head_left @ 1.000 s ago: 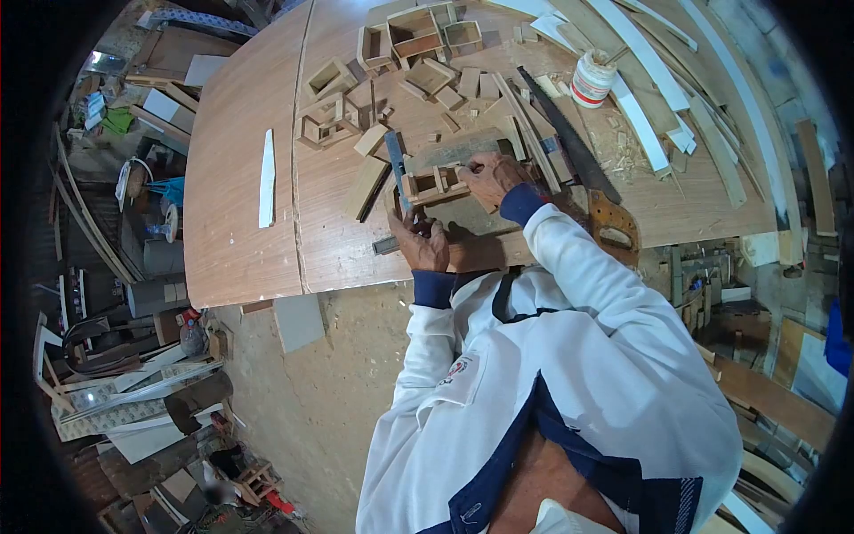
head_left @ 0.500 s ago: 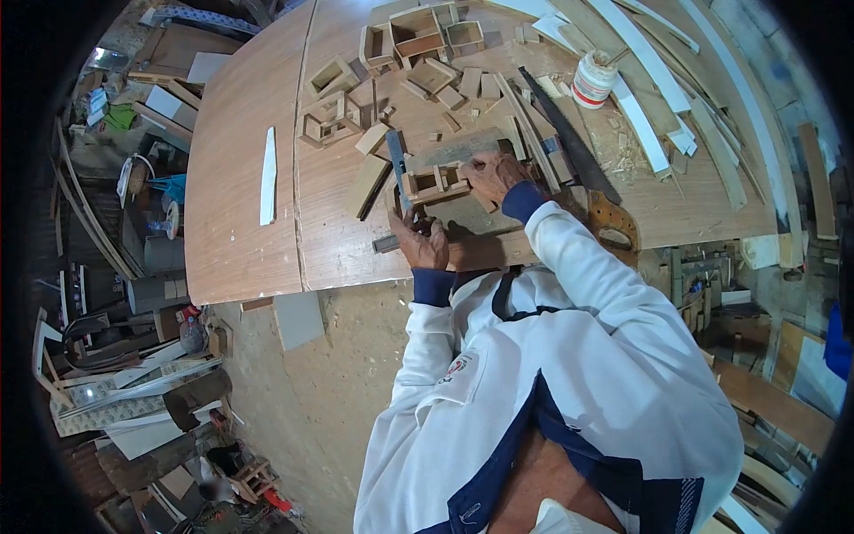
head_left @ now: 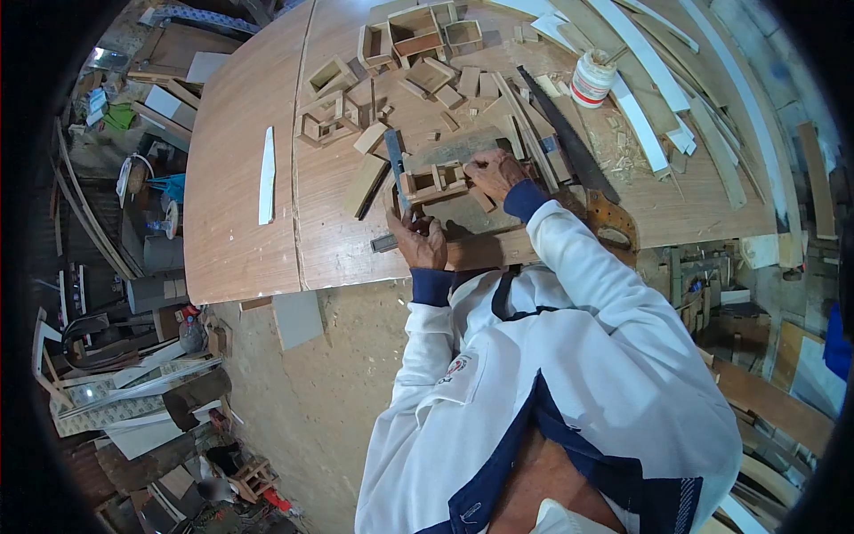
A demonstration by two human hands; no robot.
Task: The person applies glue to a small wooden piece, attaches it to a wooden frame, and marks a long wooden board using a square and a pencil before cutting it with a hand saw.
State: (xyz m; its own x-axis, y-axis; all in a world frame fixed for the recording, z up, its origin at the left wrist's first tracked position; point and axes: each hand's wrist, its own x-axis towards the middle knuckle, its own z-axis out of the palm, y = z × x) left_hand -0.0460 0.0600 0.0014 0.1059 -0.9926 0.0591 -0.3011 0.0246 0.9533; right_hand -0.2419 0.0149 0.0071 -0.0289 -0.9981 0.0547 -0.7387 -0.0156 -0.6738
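A small wooden frame with crosspieces lies near the table's front edge, between my hands. My right hand is closed at its right end, the fingertips pinched on the wood. A loose wooden piece lies just below those fingers. Along the frame's left side runs a flat blue metal strip. My left hand has its fingers bent round the strip's near end, just below the frame; the exact grip is partly hidden. A short metal piece sits to the left of that hand.
A handsaw lies right of my right hand, beside long wooden strips. Beyond are a white glue tub, small wooden boxes, open frames and offcuts. A white strip lies on the table's left part.
My right hand has shifted very slightly to the right, and the loose piece below it shows a little more. My left hand stays nearly still.
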